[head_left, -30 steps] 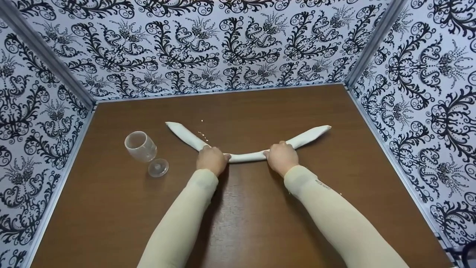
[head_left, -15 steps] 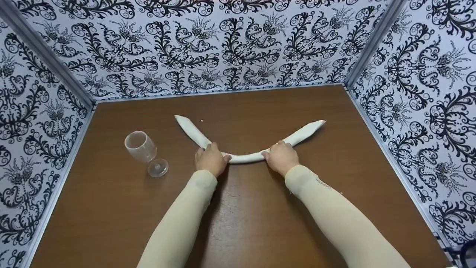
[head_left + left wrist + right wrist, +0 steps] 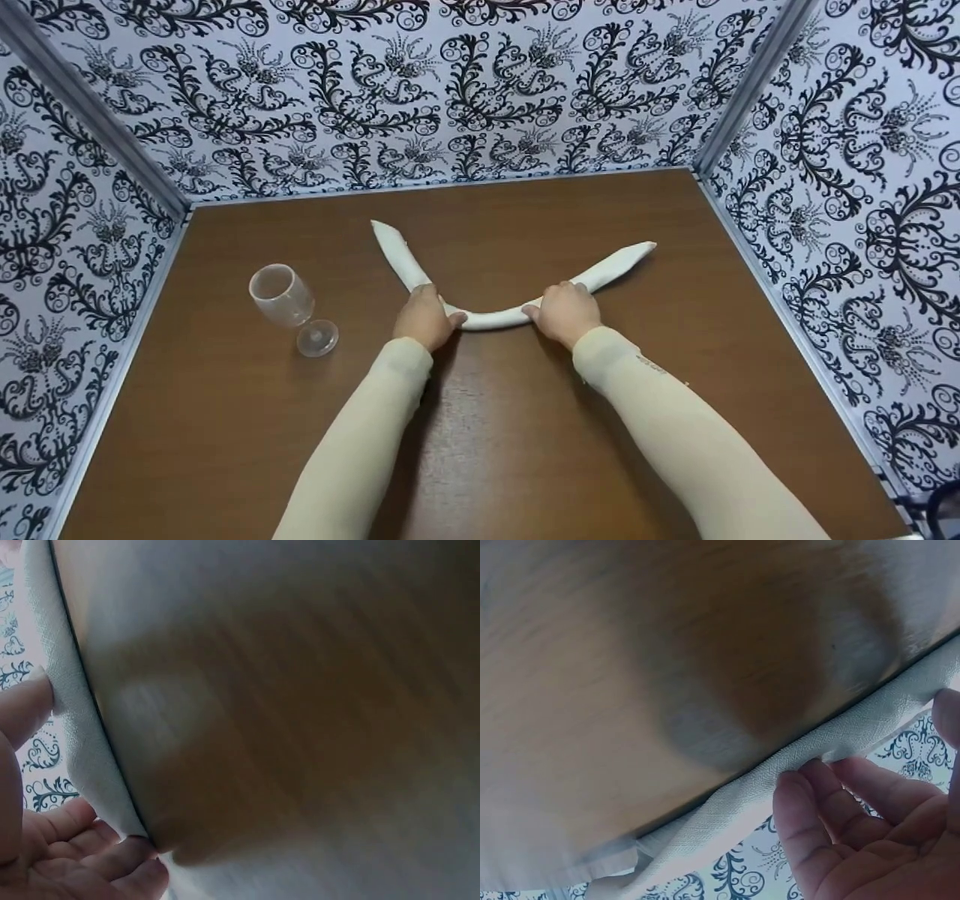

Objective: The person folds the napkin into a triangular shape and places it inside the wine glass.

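**Rolled napkin bending into a U**

The left hand (image 3: 426, 318) and right hand (image 3: 566, 313) each grasp the long rolled white cloth napkin (image 3: 491, 319) at frame centre. Its left end has swung farther up since a second ago, deepening the bend. A clear stemmed plastic glass (image 3: 289, 304) lies left.

The long white rolled cloth napkin (image 3: 491, 317) shows a matt, coarse woven texture. The brown wood-grain table (image 3: 487, 450) is smooth with slight sheen. The clear stemmed glass (image 3: 289, 304) at left looks glossy and transparent.
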### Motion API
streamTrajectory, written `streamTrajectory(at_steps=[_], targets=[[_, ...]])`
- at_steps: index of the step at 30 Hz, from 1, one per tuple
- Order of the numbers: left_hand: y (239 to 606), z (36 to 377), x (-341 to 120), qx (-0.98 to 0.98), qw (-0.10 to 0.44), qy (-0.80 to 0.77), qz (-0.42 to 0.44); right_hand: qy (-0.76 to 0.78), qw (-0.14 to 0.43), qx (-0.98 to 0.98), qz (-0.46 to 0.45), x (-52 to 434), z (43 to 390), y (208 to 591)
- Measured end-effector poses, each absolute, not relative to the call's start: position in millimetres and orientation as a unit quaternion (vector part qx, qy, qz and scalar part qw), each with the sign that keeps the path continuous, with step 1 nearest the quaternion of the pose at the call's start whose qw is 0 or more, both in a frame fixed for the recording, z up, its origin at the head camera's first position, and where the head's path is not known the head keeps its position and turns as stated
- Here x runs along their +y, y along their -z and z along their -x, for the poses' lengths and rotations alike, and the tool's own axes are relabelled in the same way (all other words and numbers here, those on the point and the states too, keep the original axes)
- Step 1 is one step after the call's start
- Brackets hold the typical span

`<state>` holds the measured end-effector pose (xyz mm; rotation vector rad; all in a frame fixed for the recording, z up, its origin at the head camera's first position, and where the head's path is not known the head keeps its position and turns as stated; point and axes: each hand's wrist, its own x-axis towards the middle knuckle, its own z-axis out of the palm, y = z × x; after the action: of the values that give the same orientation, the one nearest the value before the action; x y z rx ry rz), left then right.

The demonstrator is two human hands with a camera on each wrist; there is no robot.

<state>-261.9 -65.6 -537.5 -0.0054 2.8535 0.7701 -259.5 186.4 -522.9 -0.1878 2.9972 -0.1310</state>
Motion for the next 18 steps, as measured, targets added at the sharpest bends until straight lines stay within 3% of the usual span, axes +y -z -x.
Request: streamTrajectory(at_steps=[18], targets=[[547.5,270.0,-66.7,0.960,0.101,-0.258,-0.035,0.070,0.065,0.990,0.100,181.6,264.6,524.3]])
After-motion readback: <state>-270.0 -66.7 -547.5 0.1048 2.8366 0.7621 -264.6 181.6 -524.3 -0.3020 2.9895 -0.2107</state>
